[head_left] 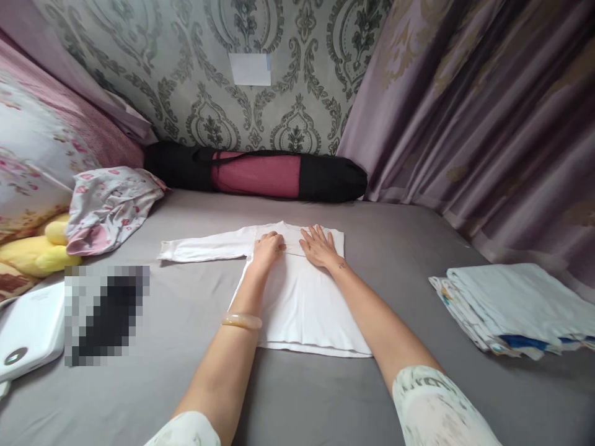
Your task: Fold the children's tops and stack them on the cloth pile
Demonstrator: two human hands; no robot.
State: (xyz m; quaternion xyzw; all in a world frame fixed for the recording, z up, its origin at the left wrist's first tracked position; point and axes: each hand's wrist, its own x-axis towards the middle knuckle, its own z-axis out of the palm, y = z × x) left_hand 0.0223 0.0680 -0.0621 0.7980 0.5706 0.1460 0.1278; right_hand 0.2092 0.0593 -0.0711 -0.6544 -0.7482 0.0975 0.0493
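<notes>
A white long-sleeved shirt (309, 310) lies spread flat with its hem toward me. One sleeve stretches out to the left; the other is folded inward across the chest. My left hand (268, 249), a pale bangle on its wrist, has its fingers curled closed on the shirt's cloth near the end of the folded sleeve. Flat on that sleeve at the upper right of the shirt rests my right hand (320, 248), open with fingers spread.
Grey sheet (195, 353) lies beneath. Folded clothes (520, 303) are stacked at right. A black and red bag (255, 175) lies along the wall. Leftward are a patterned garment (111, 204), a yellow plush (32, 253), a white device (32, 328) and a blurred dark patch.
</notes>
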